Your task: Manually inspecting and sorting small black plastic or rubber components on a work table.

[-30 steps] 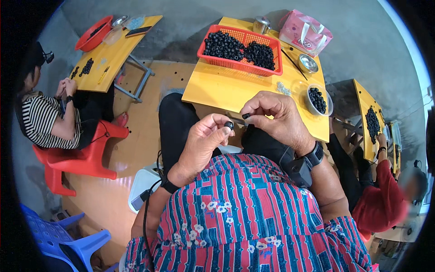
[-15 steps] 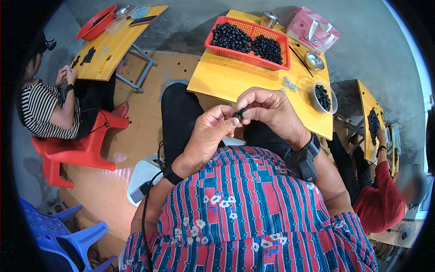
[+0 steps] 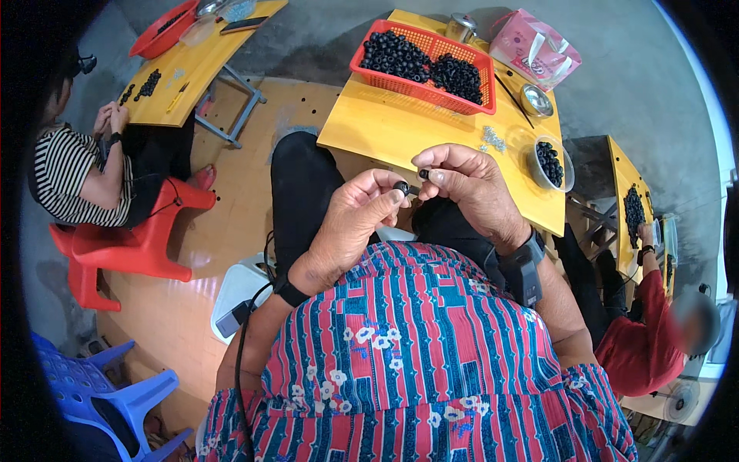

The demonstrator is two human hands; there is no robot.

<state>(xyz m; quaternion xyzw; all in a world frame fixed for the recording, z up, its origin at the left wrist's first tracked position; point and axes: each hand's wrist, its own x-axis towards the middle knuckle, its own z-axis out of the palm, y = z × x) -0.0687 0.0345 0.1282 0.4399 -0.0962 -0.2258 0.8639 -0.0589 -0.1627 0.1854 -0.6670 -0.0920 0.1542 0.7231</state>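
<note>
Between thumb and fingers, my left hand pinches a small round black ring-like part. My right hand grips a smaller black piece by thumb and forefinger. A narrow gap separates the two pieces, held above my lap at the near edge of the yellow table. On that table a red basket is heaped with black parts. A clear tub of similar black parts stands at its right edge, with a little pile of small silvery pieces close by.
Toward the back stand a lidded metal canister, a pink bag, a metal bowl and a thin dark rod. People work at tables on both sides. A red stool and blue chair are at left.
The two black pieces, together between my fingers before, are now apart. My right hand has shifted slightly up and right, while my left hand has moved slightly left.
</note>
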